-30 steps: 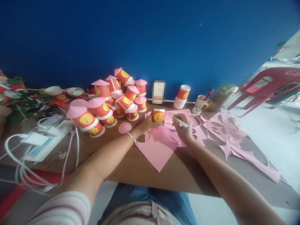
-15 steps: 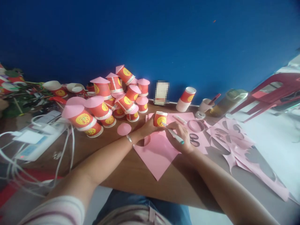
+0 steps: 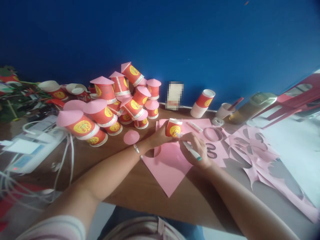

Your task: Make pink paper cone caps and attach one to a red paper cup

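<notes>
A red paper cup (image 3: 173,128) with a yellow round emblem is held by my left hand (image 3: 160,136), whose fingers wrap its left side. In my right hand (image 3: 197,146) is a white marker pen (image 3: 192,150) with a green end, its tip touching or very close to the emblem. Both hands are above pink paper sheets (image 3: 172,173) on the brown table (image 3: 135,186). Left of my left wrist lies a small pink paper cone (image 3: 131,137). Farther left, many red cups with pink cone roofs (image 3: 101,111) are piled up.
At the left, a white power strip (image 3: 30,153) trails tangled cables. Scissors (image 3: 212,150), a tape roll (image 3: 213,134) and pink paper scraps (image 3: 265,166) lie to the right. Behind them stand stacked cups (image 3: 203,103), a small cup (image 3: 224,110) and a bottle (image 3: 252,106). A blue wall (image 3: 160,40) closes the back.
The view has shifted slightly. My left hand still holds the cup, and the marker stays at its emblem with only a small movement of my right hand.
</notes>
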Available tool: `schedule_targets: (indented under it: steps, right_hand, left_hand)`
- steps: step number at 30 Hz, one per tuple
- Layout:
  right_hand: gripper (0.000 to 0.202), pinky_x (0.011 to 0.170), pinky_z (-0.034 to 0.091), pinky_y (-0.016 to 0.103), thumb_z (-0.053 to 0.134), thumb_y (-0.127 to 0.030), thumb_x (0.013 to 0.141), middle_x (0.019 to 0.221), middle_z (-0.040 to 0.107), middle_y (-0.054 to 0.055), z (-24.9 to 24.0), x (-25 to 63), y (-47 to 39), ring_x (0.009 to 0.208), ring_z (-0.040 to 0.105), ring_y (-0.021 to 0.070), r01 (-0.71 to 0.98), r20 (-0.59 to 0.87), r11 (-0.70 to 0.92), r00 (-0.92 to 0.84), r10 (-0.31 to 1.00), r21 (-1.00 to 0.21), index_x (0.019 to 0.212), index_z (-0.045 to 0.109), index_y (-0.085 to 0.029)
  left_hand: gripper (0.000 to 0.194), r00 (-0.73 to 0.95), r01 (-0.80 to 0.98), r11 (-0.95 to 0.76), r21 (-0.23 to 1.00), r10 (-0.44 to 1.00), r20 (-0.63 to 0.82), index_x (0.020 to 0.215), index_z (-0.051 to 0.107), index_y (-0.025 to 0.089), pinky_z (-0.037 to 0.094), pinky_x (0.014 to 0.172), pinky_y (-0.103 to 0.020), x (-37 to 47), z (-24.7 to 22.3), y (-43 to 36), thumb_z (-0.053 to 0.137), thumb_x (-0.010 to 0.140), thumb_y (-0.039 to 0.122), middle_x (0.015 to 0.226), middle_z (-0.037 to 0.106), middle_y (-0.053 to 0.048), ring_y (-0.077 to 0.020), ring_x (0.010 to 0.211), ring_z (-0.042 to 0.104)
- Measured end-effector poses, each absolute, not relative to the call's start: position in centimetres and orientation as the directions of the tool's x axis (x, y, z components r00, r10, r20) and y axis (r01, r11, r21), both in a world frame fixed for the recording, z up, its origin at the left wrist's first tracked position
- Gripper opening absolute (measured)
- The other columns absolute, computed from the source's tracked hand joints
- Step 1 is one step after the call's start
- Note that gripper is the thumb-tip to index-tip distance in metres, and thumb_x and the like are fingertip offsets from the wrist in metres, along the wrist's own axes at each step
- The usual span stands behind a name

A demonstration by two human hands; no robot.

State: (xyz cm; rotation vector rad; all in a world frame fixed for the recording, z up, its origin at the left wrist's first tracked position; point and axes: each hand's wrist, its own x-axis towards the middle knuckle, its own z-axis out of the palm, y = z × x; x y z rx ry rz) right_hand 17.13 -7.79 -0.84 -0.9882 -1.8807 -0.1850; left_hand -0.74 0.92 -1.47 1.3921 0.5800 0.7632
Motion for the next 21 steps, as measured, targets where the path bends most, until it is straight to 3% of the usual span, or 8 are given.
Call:
schedule_targets:
  steps: [10, 21]
  right_hand:
    - [0.021, 0.057, 0.056, 0.029, 0.062, -0.008, 0.093, 0.081, 0.069, 0.000, -0.80, 17.50, -7.59, 0.067, 0.068, 0.0158, 0.693, 0.827, 0.692, -0.257, 0.499, -0.202, 0.105, 0.059, -0.024]
    - [0.023, 0.063, 0.058, 0.029, 0.063, -0.007, 0.093, 0.084, 0.070, 0.001, -0.84, 17.52, -7.62, 0.072, 0.070, 0.0160, 0.664, 0.807, 0.713, -0.283, 0.518, -0.225, 0.109, 0.061, -0.023]
  left_hand:
    - [0.065, 0.667, -0.066, -0.018, 0.998, 0.743, 0.057, 0.120, 0.055, 0.020, 0.053, 0.089, -0.040, -0.74, -1.31, 1.14, 0.093, 0.071, 0.042, 0.114, 0.064, -0.010, -0.0270, 0.109, 0.063]
    - [0.063, 0.674, -0.063, -0.075, 0.995, 0.733, 0.098, 0.115, 0.055, 0.020, 0.055, 0.085, -0.041, -0.65, -1.19, 1.27, 0.091, 0.072, 0.046, 0.111, 0.064, -0.009, -0.0276, 0.106, 0.063]
